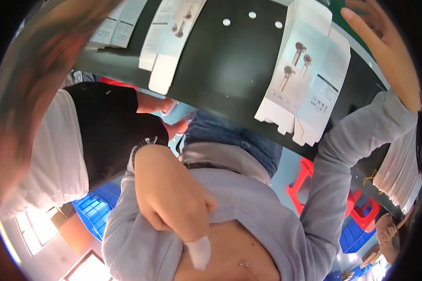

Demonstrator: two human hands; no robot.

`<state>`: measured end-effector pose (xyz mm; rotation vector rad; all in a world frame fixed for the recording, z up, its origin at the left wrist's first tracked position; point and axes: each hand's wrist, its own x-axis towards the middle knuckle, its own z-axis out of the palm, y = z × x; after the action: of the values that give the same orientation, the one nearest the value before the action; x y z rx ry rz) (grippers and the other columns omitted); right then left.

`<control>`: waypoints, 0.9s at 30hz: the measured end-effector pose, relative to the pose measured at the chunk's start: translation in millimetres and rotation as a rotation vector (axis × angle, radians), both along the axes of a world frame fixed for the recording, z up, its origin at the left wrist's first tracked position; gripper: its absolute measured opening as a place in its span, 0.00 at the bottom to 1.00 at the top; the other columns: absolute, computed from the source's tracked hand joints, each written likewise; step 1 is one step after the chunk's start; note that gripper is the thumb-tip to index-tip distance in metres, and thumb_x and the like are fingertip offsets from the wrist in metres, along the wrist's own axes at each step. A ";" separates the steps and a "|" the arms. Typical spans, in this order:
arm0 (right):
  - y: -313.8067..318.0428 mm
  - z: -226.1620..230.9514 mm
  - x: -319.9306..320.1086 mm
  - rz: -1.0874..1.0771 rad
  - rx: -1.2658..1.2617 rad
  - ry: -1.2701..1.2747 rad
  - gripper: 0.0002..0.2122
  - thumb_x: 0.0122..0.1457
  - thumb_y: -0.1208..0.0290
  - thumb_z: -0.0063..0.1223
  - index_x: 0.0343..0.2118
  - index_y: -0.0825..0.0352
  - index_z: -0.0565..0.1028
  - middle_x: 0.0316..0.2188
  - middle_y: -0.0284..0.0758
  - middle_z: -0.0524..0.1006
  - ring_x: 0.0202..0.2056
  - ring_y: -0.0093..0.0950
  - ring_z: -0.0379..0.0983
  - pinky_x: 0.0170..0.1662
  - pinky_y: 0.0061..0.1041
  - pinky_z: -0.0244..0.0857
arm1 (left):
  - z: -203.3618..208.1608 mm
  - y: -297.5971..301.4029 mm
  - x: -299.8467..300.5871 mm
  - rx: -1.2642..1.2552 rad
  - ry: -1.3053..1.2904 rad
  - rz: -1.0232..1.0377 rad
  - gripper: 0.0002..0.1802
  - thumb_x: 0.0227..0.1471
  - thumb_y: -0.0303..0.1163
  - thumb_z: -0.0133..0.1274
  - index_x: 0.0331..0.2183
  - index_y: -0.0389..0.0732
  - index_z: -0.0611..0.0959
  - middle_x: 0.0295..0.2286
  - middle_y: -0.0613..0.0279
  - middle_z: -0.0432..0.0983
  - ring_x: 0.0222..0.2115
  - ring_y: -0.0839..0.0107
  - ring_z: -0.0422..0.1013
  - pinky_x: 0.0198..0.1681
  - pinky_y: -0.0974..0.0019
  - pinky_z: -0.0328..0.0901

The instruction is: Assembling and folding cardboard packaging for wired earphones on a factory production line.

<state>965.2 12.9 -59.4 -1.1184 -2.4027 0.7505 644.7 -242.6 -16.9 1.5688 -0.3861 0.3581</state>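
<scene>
My left hand (pixel 171 192) is raised in front of my grey sweatshirt (pixel 248 192), close to the collar. Its fingers curl under, apart from one that points down, wearing a white finger cot (pixel 199 253). The undersides of those fingers are hidden. My right hand (pixel 377 37) is lifted over the table's far right edge, fingers apart and nothing seen in it. Nearest to it lies a stack of flat, unfolded earphone boxes (pixel 300 79), pale blue and white. Another such flat box stack (pixel 166 42) lies to the left on the dark table (pixel 220 65).
A third flat box stack (pixel 117 23) lies far left. Several small white discs (pixel 252 15) dot the table. A co-worker's bare arm (pixel 42 84) crosses the left side. Red stools (pixel 300 185) and blue crates (pixel 98 206) stand below. A pile of thin sheets (pixel 401 173) sits at right.
</scene>
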 end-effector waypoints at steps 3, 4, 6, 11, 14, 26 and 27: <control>-57.1 81.9 -75.6 -0.056 0.124 -0.128 0.29 0.53 0.59 0.53 0.57 0.60 0.59 0.41 0.42 0.74 0.38 0.30 0.71 0.44 0.26 0.65 | 5.5 -15.7 -22.0 0.106 -0.060 0.402 0.10 0.53 0.28 0.43 0.36 0.35 0.75 0.20 0.66 0.65 0.18 0.74 0.63 0.24 0.66 0.48; -55.0 84.8 -69.9 -0.067 0.150 -0.153 0.28 0.53 0.58 0.53 0.57 0.59 0.59 0.41 0.42 0.74 0.38 0.30 0.71 0.44 0.26 0.65 | 11.3 -12.9 -22.6 0.114 -0.091 0.640 0.09 0.54 0.28 0.42 0.35 0.37 0.76 0.18 0.67 0.64 0.15 0.75 0.61 0.23 0.66 0.48; -62.2 95.2 -87.0 -0.082 0.189 -0.194 0.28 0.54 0.58 0.53 0.57 0.58 0.60 0.41 0.42 0.73 0.37 0.29 0.71 0.44 0.26 0.64 | 23.1 -10.6 -32.9 0.128 -0.123 0.718 0.10 0.55 0.27 0.40 0.40 0.43 0.72 0.15 0.68 0.62 0.10 0.75 0.56 0.22 0.66 0.46; -45.9 91.8 -85.4 -0.098 0.252 -0.249 0.27 0.54 0.57 0.53 0.56 0.55 0.61 0.42 0.41 0.73 0.37 0.28 0.70 0.43 0.25 0.64 | 50.7 -3.7 -32.9 0.154 -0.120 1.219 0.12 0.55 0.28 0.34 0.42 0.49 0.64 0.13 0.73 0.58 0.09 0.77 0.54 0.21 0.68 0.45; -30.8 92.0 -91.9 -0.073 0.296 -0.289 0.26 0.54 0.57 0.53 0.56 0.53 0.62 0.42 0.40 0.73 0.36 0.27 0.70 0.43 0.25 0.63 | 69.8 -4.8 -14.7 0.010 -0.331 1.483 0.09 0.48 0.22 0.38 0.33 0.46 0.65 0.15 0.73 0.60 0.11 0.78 0.56 0.20 0.70 0.47; -6.5 73.4 -72.4 0.005 0.261 -0.413 0.25 0.55 0.57 0.53 0.56 0.51 0.63 0.42 0.39 0.73 0.36 0.26 0.69 0.42 0.24 0.63 | 64.6 -10.1 5.1 -0.407 -0.629 1.661 0.11 0.38 0.16 0.48 0.25 0.41 0.65 0.21 0.71 0.63 0.17 0.77 0.60 0.22 0.72 0.51; -7.4 74.8 -73.2 0.010 0.254 -0.413 0.25 0.55 0.57 0.53 0.56 0.51 0.63 0.42 0.39 0.73 0.36 0.26 0.69 0.42 0.24 0.63 | 50.0 1.7 0.9 -0.419 -0.622 1.640 0.12 0.38 0.17 0.48 0.26 0.41 0.65 0.21 0.71 0.63 0.18 0.77 0.60 0.22 0.72 0.52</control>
<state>892.0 5.6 15.4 -1.2497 -2.7410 0.2159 645.5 -240.9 33.1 0.9897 0.6041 2.0407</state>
